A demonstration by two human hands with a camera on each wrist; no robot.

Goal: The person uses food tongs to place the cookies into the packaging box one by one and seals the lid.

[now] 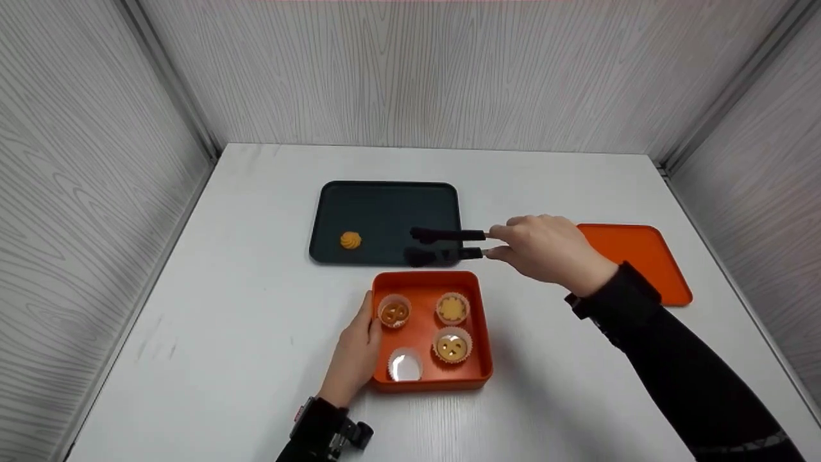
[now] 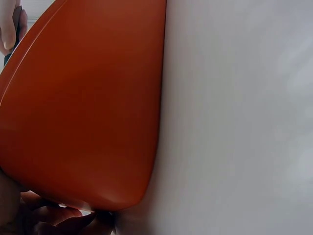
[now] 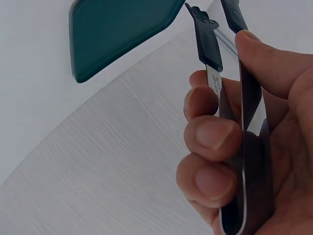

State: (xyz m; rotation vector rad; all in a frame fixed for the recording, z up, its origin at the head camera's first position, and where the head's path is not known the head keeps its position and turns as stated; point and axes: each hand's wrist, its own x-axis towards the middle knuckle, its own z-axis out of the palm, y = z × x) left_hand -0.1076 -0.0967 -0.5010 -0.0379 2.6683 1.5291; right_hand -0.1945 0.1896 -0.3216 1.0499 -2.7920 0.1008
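My left hand (image 1: 354, 351) holds the left wall of a square orange box (image 1: 420, 385), with the thumb at the rim and the other fingers along the outside. Inside are paper cups: pretzel-shaped cookies (image 1: 451, 348) sit in the one near right and the one far left, a pale scalloped cookie (image 1: 453, 309) in the one far right. The near-left paper cup (image 1: 405, 366) holds nothing. In my right hand (image 1: 545, 247) are metal tongs (image 3: 252, 166) with dark tips, gripped between thumb and fingers. Those tips stand apart, nothing between them, over the dark green tray's right edge.
Behind the box lies the dark green tray (image 1: 385, 199), bearing one swirled yellow cookie (image 1: 350, 240) at its front left. An orange tray (image 1: 632, 256) lies at the right, partly covered by the right hand and forearm. Pale wood-grain panels enclose the white table.
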